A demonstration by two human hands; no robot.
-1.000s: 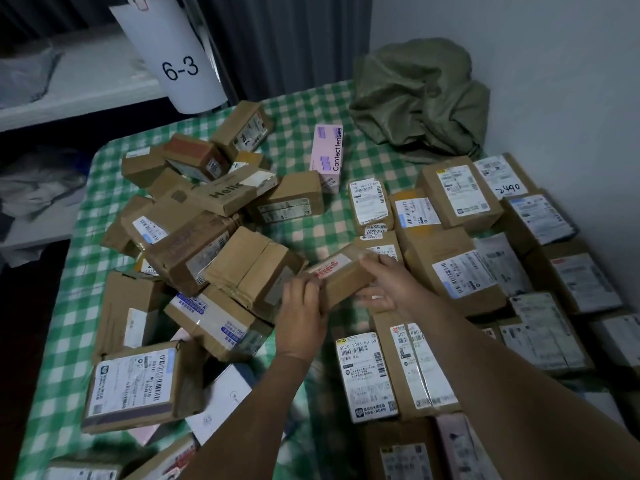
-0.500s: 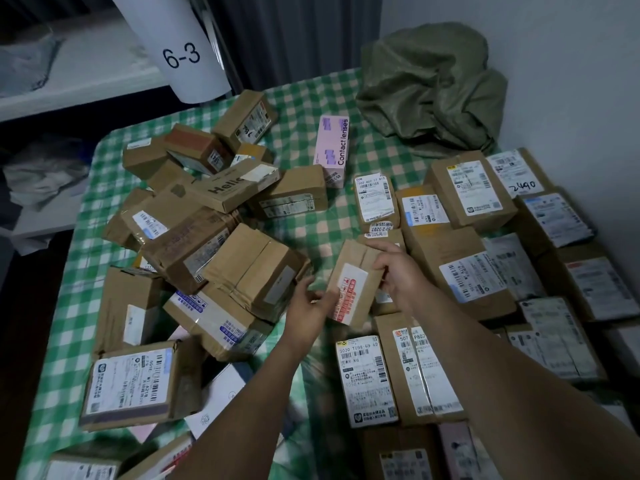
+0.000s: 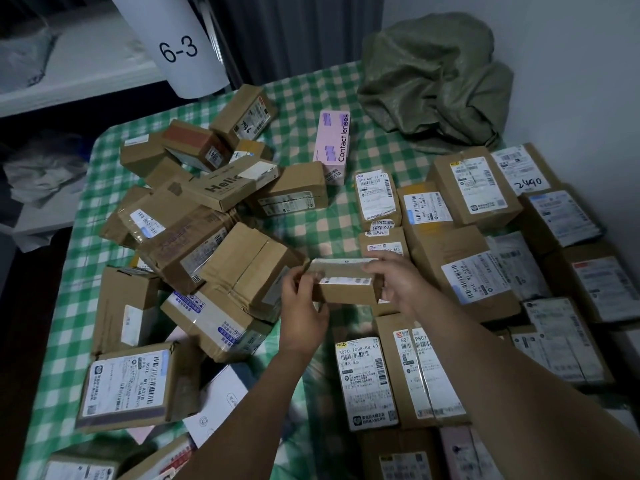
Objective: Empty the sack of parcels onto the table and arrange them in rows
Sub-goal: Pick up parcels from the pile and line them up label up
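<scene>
Both hands hold a small brown cardboard parcel (image 3: 346,282) just above the middle of the table. My left hand (image 3: 303,313) grips its left end and my right hand (image 3: 398,282) grips its right end. A loose pile of brown parcels (image 3: 194,237) covers the left half of the green checked tablecloth (image 3: 304,109). Parcels laid label-up in rows (image 3: 478,244) fill the right side. The empty olive-green sack (image 3: 436,81) lies crumpled at the far right corner. A pink box marked "Contact lenses" (image 3: 332,143) lies beyond the pile.
A white sign reading 6-3 (image 3: 180,46) hangs over the table's far left edge. White shelves (image 3: 69,64) with crumpled bags stand to the left. A pale wall (image 3: 571,81) borders the table on the right. A large labelled parcel (image 3: 128,386) lies near the front left.
The small parcel has been turned between both hands, from upright with its red label showing to lying level with a narrow side toward me. Both hands stayed over the table's middle.
</scene>
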